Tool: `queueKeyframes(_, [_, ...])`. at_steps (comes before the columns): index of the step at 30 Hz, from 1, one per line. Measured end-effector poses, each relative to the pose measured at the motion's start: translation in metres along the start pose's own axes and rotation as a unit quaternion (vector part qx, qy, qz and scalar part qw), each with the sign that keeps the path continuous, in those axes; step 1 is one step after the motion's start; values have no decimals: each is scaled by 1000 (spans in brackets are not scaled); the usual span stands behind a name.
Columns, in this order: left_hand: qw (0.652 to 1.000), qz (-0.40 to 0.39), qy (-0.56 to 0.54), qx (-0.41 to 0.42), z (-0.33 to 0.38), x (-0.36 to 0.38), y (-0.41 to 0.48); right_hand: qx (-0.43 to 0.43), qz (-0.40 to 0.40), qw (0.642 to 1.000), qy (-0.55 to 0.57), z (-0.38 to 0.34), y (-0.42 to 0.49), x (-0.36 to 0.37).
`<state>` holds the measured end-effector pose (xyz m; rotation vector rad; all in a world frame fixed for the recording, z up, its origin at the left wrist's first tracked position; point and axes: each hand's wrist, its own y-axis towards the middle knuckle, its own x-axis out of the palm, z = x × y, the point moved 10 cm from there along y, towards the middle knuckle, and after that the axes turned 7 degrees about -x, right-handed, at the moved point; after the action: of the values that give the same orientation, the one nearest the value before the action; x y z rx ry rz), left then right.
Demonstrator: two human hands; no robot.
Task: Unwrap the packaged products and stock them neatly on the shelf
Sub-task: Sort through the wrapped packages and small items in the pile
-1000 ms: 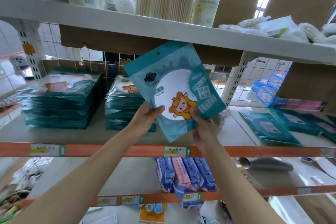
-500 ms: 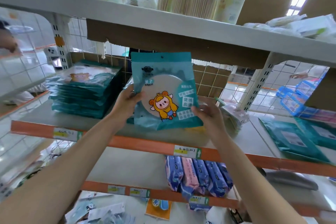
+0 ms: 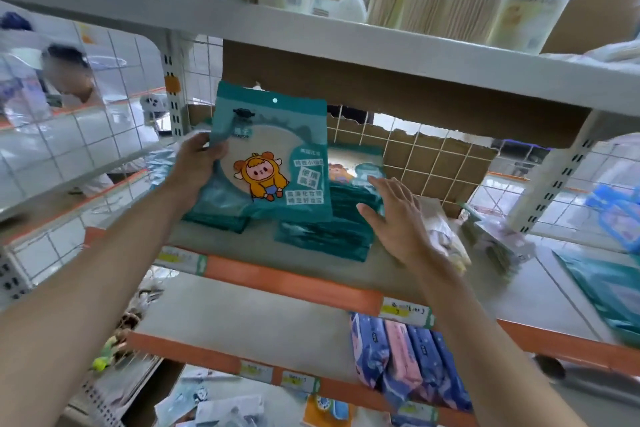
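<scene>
Our left grip (image 3: 199,166) clasps the teal pouch (image 3: 277,156) by its left edge, thumb on the front, holding it nearly upright above the orange-fronted shelf (image 3: 294,282). Our right grip (image 3: 394,215) is released, fingers straight and spread, beside a stack of matching pouches (image 3: 322,236) lying on that shelf. We cannot tell whether it touches them.

Cotton swab tubs (image 3: 467,3): clear, ranged in a row on the top level.
Soft packs (image 3: 408,364): blue and pink, stood side by side lower down.
Price labels (image 3: 405,310): yellow, fixed along the front.
Wire grid (image 3: 410,156): white, backed by brown cardboard (image 3: 381,87).
Person (image 3: 69,80): blurred, seen at far left.
</scene>
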<state>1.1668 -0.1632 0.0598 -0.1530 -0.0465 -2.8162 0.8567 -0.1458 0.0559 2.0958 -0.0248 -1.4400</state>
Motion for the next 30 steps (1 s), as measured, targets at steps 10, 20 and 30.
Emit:
queueKeyframes(10, [999, -7, 28, -46, 12, -63, 96, 27, 2, 998, -50, -59, 66, 37])
queueKeyframes(20, [991, -15, 84, -104, -10, -74, 158, 119, -47, 988, -84, -55, 86, 59])
queueKeyframes(30, [979, 19, 167, -115, -29, -81, 182, 147, -76, 980, -109, -45, 91, 71])
